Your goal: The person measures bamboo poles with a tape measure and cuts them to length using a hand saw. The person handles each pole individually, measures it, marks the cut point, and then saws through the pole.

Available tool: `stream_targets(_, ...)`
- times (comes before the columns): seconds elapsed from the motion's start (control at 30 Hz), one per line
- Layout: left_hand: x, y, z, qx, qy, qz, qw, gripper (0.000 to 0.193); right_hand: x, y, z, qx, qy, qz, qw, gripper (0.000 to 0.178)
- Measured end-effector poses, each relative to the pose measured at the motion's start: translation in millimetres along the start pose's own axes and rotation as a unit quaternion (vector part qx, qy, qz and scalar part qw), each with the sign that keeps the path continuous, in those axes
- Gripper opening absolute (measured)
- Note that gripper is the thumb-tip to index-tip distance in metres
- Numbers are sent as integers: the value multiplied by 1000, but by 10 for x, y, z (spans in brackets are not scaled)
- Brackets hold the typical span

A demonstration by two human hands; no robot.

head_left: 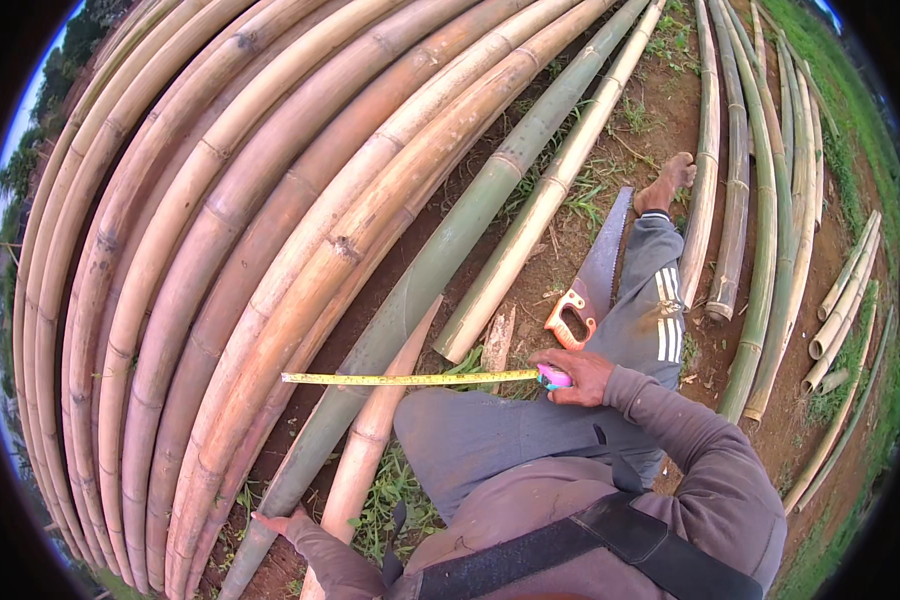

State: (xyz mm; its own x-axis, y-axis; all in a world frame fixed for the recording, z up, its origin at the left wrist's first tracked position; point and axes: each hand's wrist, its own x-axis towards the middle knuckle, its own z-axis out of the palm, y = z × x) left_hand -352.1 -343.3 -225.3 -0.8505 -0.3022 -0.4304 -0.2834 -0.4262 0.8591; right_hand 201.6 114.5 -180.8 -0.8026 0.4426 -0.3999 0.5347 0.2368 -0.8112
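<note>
My right hand (578, 380) is closed around a small pink and purple tape measure (554, 377) above my lap. Its yellow blade (420, 379) is drawn out to the left, crossing over a green bamboo pole (400, 310), with the free end above a tan pole. Lower left, my left hand (285, 522) grips the near part of that green pole; some of its fingers are hidden. A handsaw (602, 260) with an orange handle lies beside my outstretched leg, just beyond my right hand. Under the green pole a paler bamboo piece (378, 425) slants toward me.
Many long tan bamboo poles (205, 150) lie side by side on the left. One pale pole (560, 180) ends near my knee. More poles (735, 190) lie beyond my bare foot (667, 183), with short cut lengths (850, 295) at far right. Grass patches dot the brown soil.
</note>
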Motion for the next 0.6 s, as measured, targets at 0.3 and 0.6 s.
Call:
stream_targets(0.3, -361, -808, 905, -30, 63, -15, 997, 74, -9, -90, -364, 185, 128, 9, 974, 65)
stream_targets(0.6, -3437, -2133, 3089, -101, -291, -339, 889, 91, -97, 21, -337, 382, 329, -30, 863, 58)
